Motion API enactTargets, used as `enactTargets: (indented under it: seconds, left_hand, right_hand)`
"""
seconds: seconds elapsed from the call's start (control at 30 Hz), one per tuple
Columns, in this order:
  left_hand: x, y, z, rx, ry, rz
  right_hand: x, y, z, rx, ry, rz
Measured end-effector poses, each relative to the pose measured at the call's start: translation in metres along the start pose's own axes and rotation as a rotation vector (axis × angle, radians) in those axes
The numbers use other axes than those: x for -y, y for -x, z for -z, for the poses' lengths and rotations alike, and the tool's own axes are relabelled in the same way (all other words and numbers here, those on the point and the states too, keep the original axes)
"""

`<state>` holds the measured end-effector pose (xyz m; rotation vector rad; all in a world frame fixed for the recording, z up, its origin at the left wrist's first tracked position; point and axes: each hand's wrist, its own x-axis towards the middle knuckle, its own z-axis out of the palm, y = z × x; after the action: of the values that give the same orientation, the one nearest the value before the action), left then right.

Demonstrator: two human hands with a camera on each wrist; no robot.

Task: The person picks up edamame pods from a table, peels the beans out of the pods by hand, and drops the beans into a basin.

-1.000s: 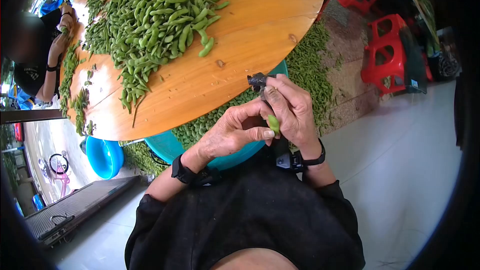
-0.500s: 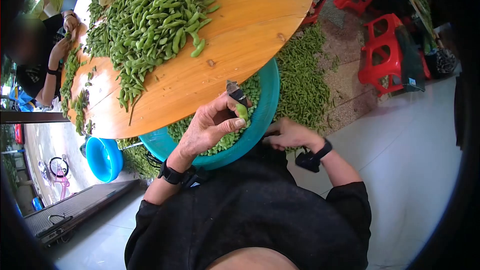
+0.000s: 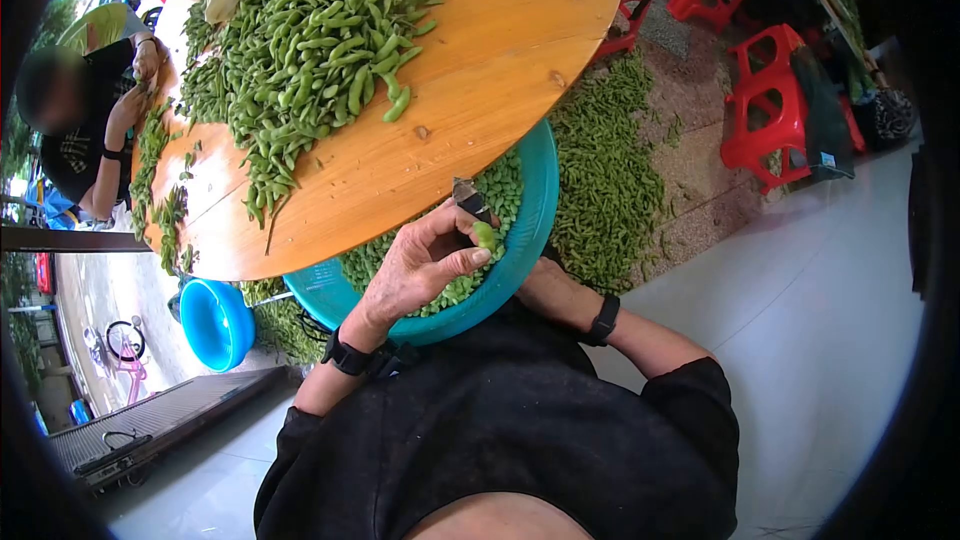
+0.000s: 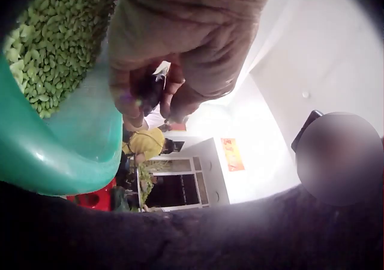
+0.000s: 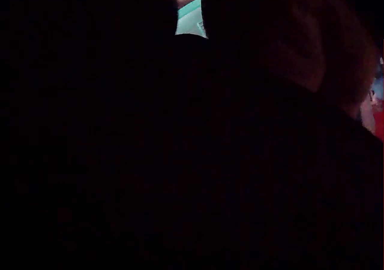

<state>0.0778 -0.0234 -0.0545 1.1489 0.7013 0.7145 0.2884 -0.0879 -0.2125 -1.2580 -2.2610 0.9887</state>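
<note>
Over the teal basin point(image 3: 543, 205) full of shelled green beans point(image 3: 502, 192), my left hand point(image 3: 412, 265) pinches a green soybean pod point(image 3: 485, 234) between thumb and forefinger. Dark tape point(image 3: 468, 198) wraps that forefinger. The left wrist view shows the same hand point(image 4: 180, 48) from behind, with the basin's rim point(image 4: 66, 171) beside it. My right hand point(image 3: 548, 290) reaches in below the basin's near edge, close to my lap, its fingers hidden. Its own wrist view is almost wholly dark.
A wooden table point(image 3: 480, 70) bears a large heap of pods point(image 3: 310, 50). Many pods point(image 3: 605, 180) cover the floor at right, near red stools point(image 3: 770, 110). A blue basin point(image 3: 215, 325) stands at left. Across the table a person point(image 3: 85, 155) handles greens.
My right hand has left the pod and dropped down to the right, then in under the basin's edge. My left hand has moved left and keeps the pod over the beans.
</note>
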Motion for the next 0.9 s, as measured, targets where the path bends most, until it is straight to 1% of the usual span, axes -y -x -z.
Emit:
enactTargets:
  seconds: [0.03,0.1,0.13,0.17,0.2,0.23,0.27,0.3,0.37,0.43,0.47,0.5,0.57,0.6,0.63,0.67,0.7,0.73,0.77,0.8,0.83,0.87,0.9]
  left_hand:
    - [-0.002,0.002,0.0,-0.011,-0.011,0.0]
    - [-0.01,0.007,0.003,-0.015,-0.035,0.006]
    - [-0.013,0.01,0.005,-0.017,-0.058,0.014]
    - [-0.015,0.013,0.007,-0.016,-0.056,0.01]
    - [-0.016,0.016,0.011,-0.024,-0.058,0.0]
    - [-0.017,0.019,0.013,-0.034,-0.059,-0.007]
    - [-0.02,0.021,0.013,-0.05,-0.057,-0.017]
    - [-0.021,0.022,0.015,-0.055,-0.055,-0.02]
    - [-0.023,0.024,0.019,-0.015,-0.023,-0.056]
    - [-0.025,0.026,0.014,-0.032,-0.018,-0.067]
    - [-0.026,0.027,0.012,-0.04,-0.017,-0.07]
    - [-0.026,0.028,0.014,-0.042,-0.016,-0.074]
    - [-0.025,0.03,0.018,0.024,-0.055,-0.104]
    - [-0.023,0.03,0.024,0.08,-0.075,-0.14]
    - [-0.021,0.03,0.028,0.075,-0.072,-0.143]
    - [-0.018,0.03,0.031,0.105,-0.155,-0.179]
    - [-0.019,0.03,0.034,0.134,-0.24,-0.217]
    - [-0.022,0.032,0.032,0.136,-0.18,-0.171]
    - [-0.026,0.033,0.028,0.128,-0.179,-0.18]
    - [-0.029,0.036,0.026,0.095,-0.114,-0.108]
    - [-0.032,0.037,0.025,0.061,-0.049,-0.037]
    - [-0.034,0.039,0.027,0.057,-0.067,-0.01]
    - [-0.034,0.039,0.029,0.045,-0.065,-0.021]
  right_hand:
    - [0.002,-0.002,0.007,0.0,0.001,0.002]
    - [0.002,-0.01,0.034,-0.163,-0.257,0.111]
    - [-0.007,-0.002,0.05,0.02,-0.238,-0.146]
    - [-0.007,-0.002,0.078,0.048,-0.228,-0.281]
    - [-0.023,0.001,0.092,0.009,-0.002,-0.337]
    - [-0.012,0.002,0.121,-0.086,0.043,-0.334]
    - [-0.012,0.003,0.14,-0.151,0.067,-0.364]
    - [0.011,0.005,0.164,-0.174,-0.257,-0.544]
    - [0.061,0.001,0.193,-0.209,-0.447,-0.693]
    - [0.089,-0.006,0.182,-0.272,-0.567,-0.24]
    - [0.096,-0.015,0.174,-0.305,-0.416,-0.15]
    - [0.107,-0.026,0.171,-0.351,-0.224,-0.1]
    - [0.109,-0.041,0.158,-0.477,-0.104,-0.07]
    - [0.11,-0.047,0.155,-0.472,-0.103,-0.068]
    - [0.111,-0.053,0.153,-0.441,-0.176,-0.015]
    - [0.112,-0.06,0.15,-0.409,-0.249,0.039]
    - [0.117,-0.066,0.142,-0.39,-0.423,0.054]
    - [0.118,-0.073,0.132,-0.362,-0.498,0.07]
    - [0.12,-0.079,0.123,-0.332,-0.572,0.088]
    - [0.123,-0.083,0.117,-0.256,-0.74,-0.004]
    - [0.122,-0.085,0.114,-0.244,-0.734,0.004]
    - [0.12,-0.086,0.113,-0.218,-0.766,0.021]
    - [0.122,-0.089,0.113,-0.19,-0.796,0.038]
